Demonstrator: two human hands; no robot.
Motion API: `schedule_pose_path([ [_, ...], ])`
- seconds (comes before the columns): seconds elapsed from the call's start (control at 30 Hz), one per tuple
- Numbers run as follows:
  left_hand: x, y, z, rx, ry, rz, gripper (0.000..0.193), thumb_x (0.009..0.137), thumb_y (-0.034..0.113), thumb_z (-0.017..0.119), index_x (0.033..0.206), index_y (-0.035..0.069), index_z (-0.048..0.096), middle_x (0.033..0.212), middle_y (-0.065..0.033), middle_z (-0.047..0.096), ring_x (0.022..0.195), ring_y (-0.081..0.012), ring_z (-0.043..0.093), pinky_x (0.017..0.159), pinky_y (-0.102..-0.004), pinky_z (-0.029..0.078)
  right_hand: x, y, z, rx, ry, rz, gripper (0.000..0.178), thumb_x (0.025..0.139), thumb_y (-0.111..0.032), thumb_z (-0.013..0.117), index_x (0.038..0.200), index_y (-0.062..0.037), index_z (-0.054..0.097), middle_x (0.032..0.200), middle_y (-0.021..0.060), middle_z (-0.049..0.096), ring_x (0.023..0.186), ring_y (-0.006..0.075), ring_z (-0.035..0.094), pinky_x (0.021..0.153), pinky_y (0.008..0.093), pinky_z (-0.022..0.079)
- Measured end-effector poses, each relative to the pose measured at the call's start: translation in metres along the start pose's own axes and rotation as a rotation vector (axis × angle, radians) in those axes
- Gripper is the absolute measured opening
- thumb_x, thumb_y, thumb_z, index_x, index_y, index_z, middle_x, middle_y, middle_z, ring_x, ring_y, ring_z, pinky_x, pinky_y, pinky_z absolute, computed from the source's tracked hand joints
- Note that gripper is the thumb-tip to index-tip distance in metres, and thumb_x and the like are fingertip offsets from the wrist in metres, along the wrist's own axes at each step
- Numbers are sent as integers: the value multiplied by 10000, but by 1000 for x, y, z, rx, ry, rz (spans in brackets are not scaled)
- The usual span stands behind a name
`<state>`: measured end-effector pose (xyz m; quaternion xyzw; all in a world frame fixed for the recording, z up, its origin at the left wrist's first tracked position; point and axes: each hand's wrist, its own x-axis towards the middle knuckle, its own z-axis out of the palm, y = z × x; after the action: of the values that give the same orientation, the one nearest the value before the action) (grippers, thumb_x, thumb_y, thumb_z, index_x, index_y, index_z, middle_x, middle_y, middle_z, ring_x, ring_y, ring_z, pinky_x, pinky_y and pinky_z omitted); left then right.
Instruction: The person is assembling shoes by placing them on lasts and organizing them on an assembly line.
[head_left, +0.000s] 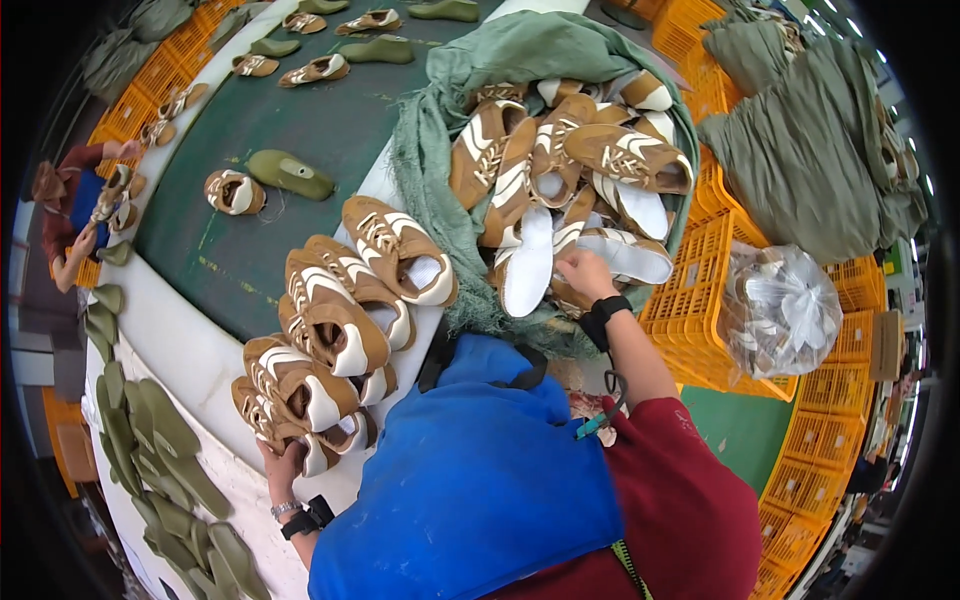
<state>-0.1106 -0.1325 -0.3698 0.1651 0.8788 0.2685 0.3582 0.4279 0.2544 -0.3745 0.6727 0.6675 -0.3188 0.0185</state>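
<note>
My right hand [585, 273] reaches into a heap of brown sneakers with white stripes [535, 150], its fingers closed on one sneaker [570, 298] at the near side. Just left of it a white insole [528, 265] sticks up out of the heap. Green cloth [420, 180] surrounds the heap. Down at the left, my left hand [283, 465] grips the lowest sneaker [262, 415] of a stacked row, its fingertips partly hidden by the shoe. More stacked sneakers [335, 320] run up the white table edge, toes pointing left.
A dark green belt [210, 280] carries scattered sneakers and an olive shoe last [290, 174]. Several lasts [160, 430] lie on the left ledge. Orange crates [690, 300] stand at the right, with a clear bag [780, 310] on them. Across the belt another person [80, 190] handles shoes.
</note>
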Motion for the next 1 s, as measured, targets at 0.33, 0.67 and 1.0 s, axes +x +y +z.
schedule_pose_path([
  [0.33,-12,38,-43,37,277,195,525,849,147,587,1315,1,395,1069,-170,578,932,-185,553,799,-298,449,-24,67,-13,48,-121,-280,268,780,-266,651,925,-41,654,762,158,638,747,268,630,696,391,470],
  [0.67,-82,170,-40,-141,348,688,390,894,82,520,1263,-23,447,1055,-126,588,969,-154,544,859,-268,423,-53,4,-184,1181,332,-429,162,878,-195,588,839,-41,621,836,16,636,749,94,594,696,255,488],
  [1.0,-142,286,43,-843,-856,550,613,924,380,467,1408,99,216,1347,-118,402,1215,-219,420,982,-341,360,-19,-190,-71,1793,-658,-633,366,934,-271,467,1230,-56,476,1201,79,559,1090,201,542,933,368,439],
])
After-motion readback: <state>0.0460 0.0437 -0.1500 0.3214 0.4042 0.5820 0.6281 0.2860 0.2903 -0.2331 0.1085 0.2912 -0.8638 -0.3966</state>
